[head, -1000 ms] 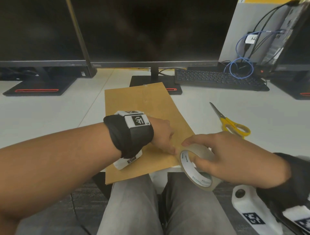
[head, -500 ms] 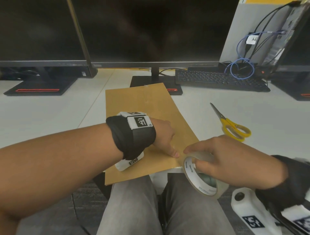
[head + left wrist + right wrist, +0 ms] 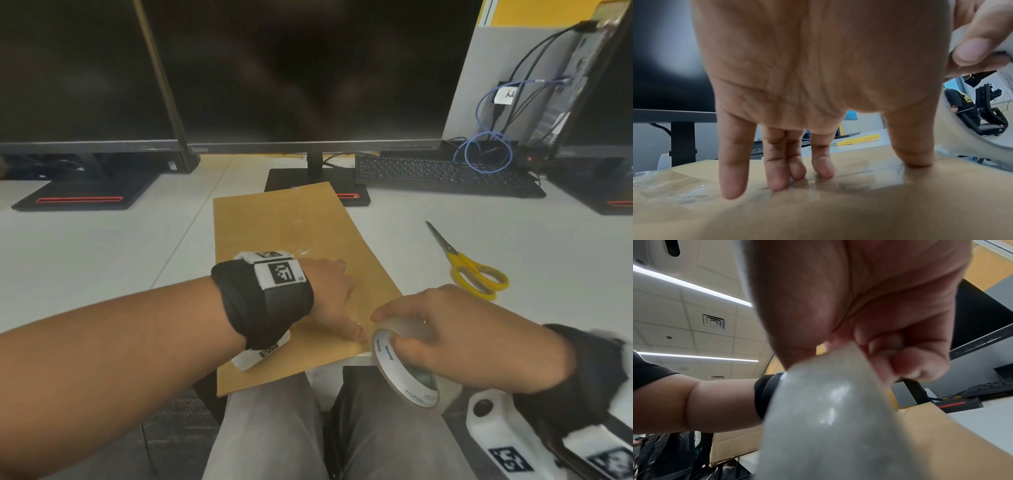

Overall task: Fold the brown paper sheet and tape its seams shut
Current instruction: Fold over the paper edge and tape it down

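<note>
The folded brown paper sheet [image 3: 291, 246] lies on the white desk, its near end hanging over the desk edge above my lap. A strip of clear tape [image 3: 869, 168] runs along its seam. My left hand [image 3: 334, 301] lies flat on the paper, straight fingers [image 3: 777, 162] and thumb pressing the tape down. My right hand [image 3: 455, 342] grips a roll of clear tape [image 3: 407, 373] at the paper's near right corner, just past the desk edge. In the right wrist view the roll [image 3: 828, 418] fills the middle, pinched between thumb and curled fingers [image 3: 900, 356].
Yellow-handled scissors [image 3: 469, 270] lie on the desk right of the paper. A monitor stand [image 3: 315, 181] sits just behind the paper's far end, a black keyboard [image 3: 445, 174] at the back right, another monitor base [image 3: 82, 195] at the left.
My right hand has drawn the tape roll nearer and a little to the right, past the desk edge. My left hand has stayed pressed on the paper, thumb following the tape.
</note>
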The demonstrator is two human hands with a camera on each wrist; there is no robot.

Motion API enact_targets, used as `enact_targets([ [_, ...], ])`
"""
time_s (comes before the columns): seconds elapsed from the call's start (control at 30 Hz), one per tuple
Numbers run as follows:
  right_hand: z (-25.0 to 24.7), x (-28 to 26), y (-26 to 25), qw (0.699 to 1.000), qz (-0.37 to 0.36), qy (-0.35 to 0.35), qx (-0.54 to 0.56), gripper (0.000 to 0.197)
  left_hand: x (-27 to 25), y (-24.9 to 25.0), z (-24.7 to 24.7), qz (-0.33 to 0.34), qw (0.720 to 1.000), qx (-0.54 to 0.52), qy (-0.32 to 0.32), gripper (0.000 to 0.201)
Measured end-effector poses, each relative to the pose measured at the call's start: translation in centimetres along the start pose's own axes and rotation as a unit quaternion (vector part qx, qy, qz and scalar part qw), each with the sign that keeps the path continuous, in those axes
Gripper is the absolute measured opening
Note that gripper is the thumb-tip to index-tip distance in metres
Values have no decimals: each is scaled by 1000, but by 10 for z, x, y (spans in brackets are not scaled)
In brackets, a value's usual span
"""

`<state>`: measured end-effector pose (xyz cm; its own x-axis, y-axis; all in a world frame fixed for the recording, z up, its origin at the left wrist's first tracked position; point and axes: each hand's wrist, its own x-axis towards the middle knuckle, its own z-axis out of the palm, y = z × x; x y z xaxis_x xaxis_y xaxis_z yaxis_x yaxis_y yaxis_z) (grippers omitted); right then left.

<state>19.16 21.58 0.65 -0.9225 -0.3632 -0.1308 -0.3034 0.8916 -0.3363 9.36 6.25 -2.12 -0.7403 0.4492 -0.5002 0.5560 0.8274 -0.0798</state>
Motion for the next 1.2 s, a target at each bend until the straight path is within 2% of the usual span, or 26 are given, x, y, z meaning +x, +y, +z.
enact_targets([
  [0.1,-6,1,-1,1000,0,4,-11,38,3,-1,0,-5,1000,-3,4,57],
  [0.23,-10,5,0,1000,8,-6,-12,35,7,-1,-1,-11,1000,-15,15,75],
  [0.53,-32,31,16,997,5,-12,-76,40,18,-7,-14,-58,997,-50,19,75],
  [0.7,-41,53,31,996,2,0,-87,34,27,-15,-25,-93,992,-80,30,75],
  [0.77,-42,58,34,996,3,3,-87,33,31,-19,-27,-99,990,-86,43,83],
  [0.87,-43,64,36,996,7,11,-87,32,36,-24,-30,-115,991,-62,27,92],
  [1.03,-46,75,41,995,8,29,-98,33,36,-28,-42,-120,993,-8,16,68],
  [1.2,-52,94,49,992,8,55,-116,36,39,-42,-45,-151,988,-15,14,66],
])
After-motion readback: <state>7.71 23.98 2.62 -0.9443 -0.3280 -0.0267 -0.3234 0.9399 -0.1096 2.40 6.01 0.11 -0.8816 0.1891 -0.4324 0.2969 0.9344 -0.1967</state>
